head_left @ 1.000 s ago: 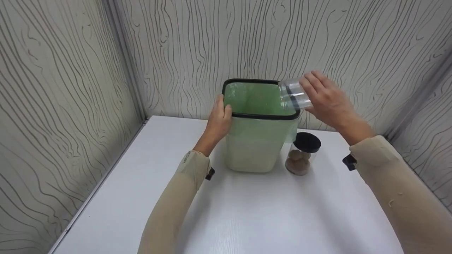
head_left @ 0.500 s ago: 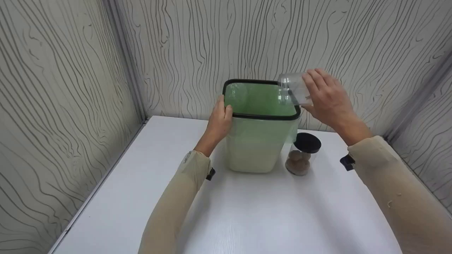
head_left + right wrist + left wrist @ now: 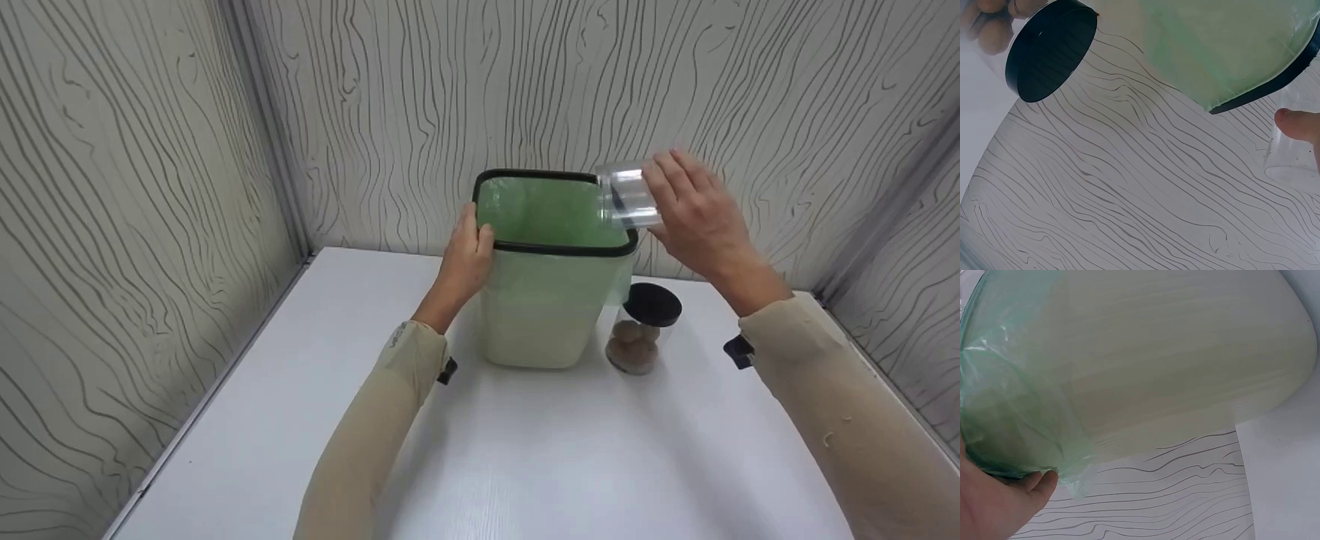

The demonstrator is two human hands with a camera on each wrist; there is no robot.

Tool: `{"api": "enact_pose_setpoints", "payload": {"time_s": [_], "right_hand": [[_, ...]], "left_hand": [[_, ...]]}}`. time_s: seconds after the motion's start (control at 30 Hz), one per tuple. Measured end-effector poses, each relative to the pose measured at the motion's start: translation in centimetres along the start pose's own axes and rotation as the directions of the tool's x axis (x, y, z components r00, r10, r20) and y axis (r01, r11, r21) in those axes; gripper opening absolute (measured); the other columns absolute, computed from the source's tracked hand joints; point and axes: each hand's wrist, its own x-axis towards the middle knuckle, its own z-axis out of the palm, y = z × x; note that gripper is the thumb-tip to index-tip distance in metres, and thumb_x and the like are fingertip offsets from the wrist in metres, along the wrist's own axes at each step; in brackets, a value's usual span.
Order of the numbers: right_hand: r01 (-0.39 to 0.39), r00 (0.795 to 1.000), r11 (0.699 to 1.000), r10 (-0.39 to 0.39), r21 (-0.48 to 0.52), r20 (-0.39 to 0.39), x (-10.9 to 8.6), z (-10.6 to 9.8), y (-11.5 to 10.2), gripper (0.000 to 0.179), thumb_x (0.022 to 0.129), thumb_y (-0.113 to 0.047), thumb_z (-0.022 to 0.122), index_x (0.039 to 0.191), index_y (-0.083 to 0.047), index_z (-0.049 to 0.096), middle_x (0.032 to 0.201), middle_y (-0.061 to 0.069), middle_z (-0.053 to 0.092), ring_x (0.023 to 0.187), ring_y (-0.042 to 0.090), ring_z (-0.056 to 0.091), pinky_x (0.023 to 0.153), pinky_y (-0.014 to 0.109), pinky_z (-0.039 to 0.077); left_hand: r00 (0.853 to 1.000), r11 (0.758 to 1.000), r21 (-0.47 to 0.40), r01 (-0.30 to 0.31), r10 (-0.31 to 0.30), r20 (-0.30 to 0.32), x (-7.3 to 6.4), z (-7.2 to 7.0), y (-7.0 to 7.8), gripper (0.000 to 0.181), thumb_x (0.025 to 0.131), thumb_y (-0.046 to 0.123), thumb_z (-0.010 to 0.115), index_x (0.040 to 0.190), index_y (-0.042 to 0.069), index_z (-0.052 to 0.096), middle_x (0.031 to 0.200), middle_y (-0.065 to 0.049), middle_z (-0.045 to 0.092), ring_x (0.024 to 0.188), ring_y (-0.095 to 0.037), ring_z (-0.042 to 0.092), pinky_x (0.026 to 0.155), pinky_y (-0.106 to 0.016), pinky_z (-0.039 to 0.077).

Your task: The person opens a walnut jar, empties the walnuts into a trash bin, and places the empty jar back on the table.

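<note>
Right of centre, your right hand (image 3: 697, 214) is gripping a clear jar (image 3: 628, 196) sideways at the right rim (image 3: 633, 241) of a bin (image 3: 540, 322); near centre, your left hand (image 3: 465, 259) is gripping its left side, both forearms (image 3: 379, 420) slanting inward from below.

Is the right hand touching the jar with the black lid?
Apart. The head view shows wall in the gap between the right hand and the jar.

Pale panels (image 3: 450, 82) patterned like wood grain are bordering a white tabletop (image 3: 277, 397), which is reflecting soft light. Grey strips (image 3: 264, 112), apparently metal, are lining the corners.
</note>
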Motion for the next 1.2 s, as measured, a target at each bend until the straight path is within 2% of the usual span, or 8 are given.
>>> {"api": "enact_pose_setpoints", "payload": {"time_s": [0.33,0.5,0.6,0.73,0.87,1.0,1.1,1.2], "right_hand": [[-0.056,0.994,0.997,0.06,0.051,-0.094,-1.3,-0.1,-0.4,0.083,0.061,-0.003,0.086,0.131,0.007,0.041,0.13,0.028,0.046,0.123,0.044,0.04,0.101,0.051,0.035],[-0.164,0.976,0.971,0.185,0.177,-0.111,-2.5,-0.2,-0.8,0.087,0.059,-0.006,0.088,0.132,0.006,0.041,0.129,0.026,0.047,0.121,0.042,0.042,0.099,0.051,0.037],[-0.278,0.95,0.92,0.305,0.278,-0.061,-3.4,-0.3,-1.0,0.091,0.059,-0.009,0.089,0.134,0.003,0.04,0.13,0.025,0.046,0.121,0.04,0.042,0.096,0.053,0.038],[-0.405,0.897,0.83,0.443,0.384,-0.012,-4.5,-0.5,-1.3,0.092,0.06,-0.014,0.089,0.136,-0.002,0.039,0.129,0.024,0.046,0.118,0.039,0.044,0.086,0.059,0.042],[-0.466,0.856,0.764,0.517,0.447,0.009,-5.5,-0.5,-1.7,0.09,0.062,-0.017,0.088,0.135,-0.003,0.038,0.126,0.025,0.047,0.111,0.04,0.047,0.078,0.059,0.041],[-0.513,0.82,0.707,0.571,0.486,0.034,-6.5,-0.5,-2.1,0.09,0.062,-0.019,0.088,0.135,0.001,0.038,0.125,0.026,0.047,0.109,0.04,0.047,0.079,0.058,0.04],[-0.555,0.782,0.639,0.619,0.532,0.072,-7.3,-0.5,-2.4,0.09,0.063,-0.02,0.088,0.134,0.003,0.037,0.126,0.025,0.048,0.111,0.039,0.047,0.08,0.058,0.039],[-0.6,0.74,0.554,0.658,0.577,0.137,-8.3,-0.4,-2.7,0.091,0.063,-0.02,0.088,0.134,0.002,0.035,0.128,0.024,0.047,0.114,0.038,0.046,0.083,0.059,0.037]], "left_hand": [[1.0,1.0,0.004,0.007,-0.007,0.002,-0.2,0.0,0.1,0.059,0.102,0.029,0.025,0.15,-0.001,0.01,0.156,-0.016,0.011,0.143,-0.022,0.01,0.113,-0.033,0.011],[1.0,1.0,0.008,0.013,-0.013,0.012,-0.2,-0.1,0.1,0.058,0.103,0.029,0.024,0.151,0.001,0.008,0.156,-0.015,0.009,0.143,-0.021,0.009,0.113,-0.032,0.011],[1.0,1.0,0.01,0.009,-0.009,0.019,-0.1,-0.1,0.1,0.057,0.103,0.028,0.024,0.15,0.0,0.008,0.156,-0.015,0.009,0.143,-0.021,0.008,0.113,-0.031,0.01],[1.0,1.0,0.005,0.015,-0.015,0.021,-0.1,-0.1,0.1,0.057,0.103,0.027,0.025,0.15,0.0,0.009,0.156,-0.015,0.01,0.143,-0.021,0.009,0.113,-0.032,0.01],[0.999,1.0,0.002,0.025,-0.025,0.02,-0.1,-0.1,0.0,0.057,0.103,0.027,0.026,0.15,0.0,0.009,0.156,-0.016,0.01,0.143,-0.021,0.009,0.113,-0.033,0.01],[1.0,1.0,-0.003,0.018,-0.018,0.014,-0.1,-0.2,0.0,0.057,0.103,0.026,0.026,0.15,-0.001,0.009,0.156,-0.016,0.01,0.143,-0.022,0.009,0.113,-0.033,0.011],[1.0,1.0,-0.005,0.017,-0.017,0.012,0.0,-0.1,0.0,0.057,0.103,0.026,0.026,0.15,-0.001,0.009,0.156,-0.016,0.01,0.143,-0.021,0.009,0.113,-0.032,0.01],[1.0,1.0,-0.004,0.015,-0.015,0.015,-0.1,-0.1,0.0,0.058,0.103,0.028,0.025,0.15,0.0,0.008,0.156,-0.015,0.009,0.143,-0.02,0.008,0.113,-0.031,0.01]]}}
